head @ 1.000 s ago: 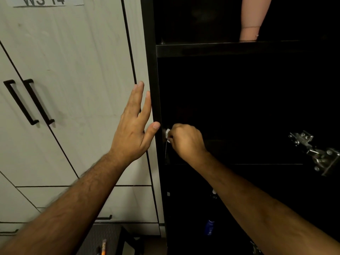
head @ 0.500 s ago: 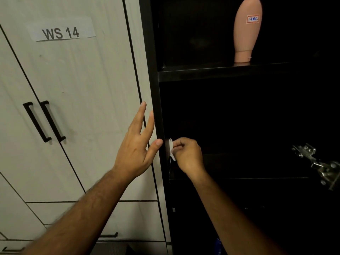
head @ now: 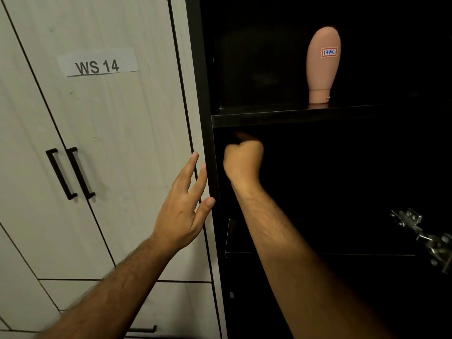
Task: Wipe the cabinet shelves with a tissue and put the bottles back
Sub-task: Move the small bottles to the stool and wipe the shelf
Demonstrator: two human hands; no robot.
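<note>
A black open cabinet has a left side panel (head: 205, 94), an upper shelf (head: 293, 119) and a lower shelf (head: 367, 254). A pink bottle (head: 322, 64) with a small label stands upside down on its cap on the upper shelf. My right hand (head: 243, 160) is a closed fist just under the upper shelf, close to the left inner wall. The tissue it held a moment ago is hidden inside the fist. My left hand (head: 183, 206) has straight fingers, and its thumb touches the front edge of the side panel.
White cabinet doors (head: 110, 143) with black handles (head: 71, 173) and a "WS 14" label (head: 97, 66) fill the left side. A metal door hinge (head: 420, 233) juts out at the right. The cabinet interior is very dark.
My right hand has risen from the lower shelf's front corner up the left inner wall to just below the upper shelf. The white tissue, seen before, is now hidden. The view tilted up.
</note>
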